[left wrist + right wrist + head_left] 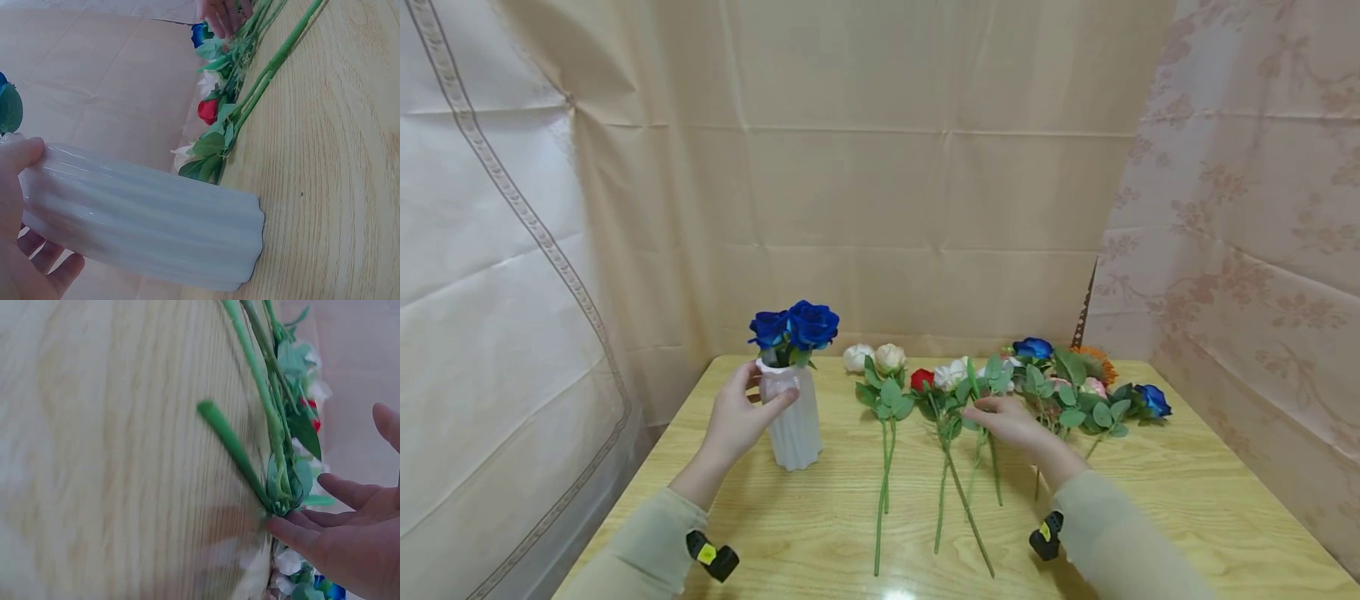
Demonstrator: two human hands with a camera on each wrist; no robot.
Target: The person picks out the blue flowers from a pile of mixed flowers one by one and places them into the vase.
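Observation:
My left hand (733,421) grips the white ribbed vase (795,433) near its neck, thumb on the near side and fingers round the far side. Two blue roses (812,325) stand in the vase. Its base is at the tabletop. Over the flowers lying at the middle right is my right hand (1018,429), with the thumb held apart from the fingers. In the right wrist view its fingertips touch a bunch of green stems (275,431) and leaves. A red rose (922,381) and a white flower (951,374) lie just left of that hand.
Two cream roses (891,358) with long stems lie between the vase and the red rose. At the right are more blue roses (1152,400), an orange flower (1097,364) and leafy sprigs. Several stems point toward the table's (820,533) near edge. Curtains (925,192) hang behind.

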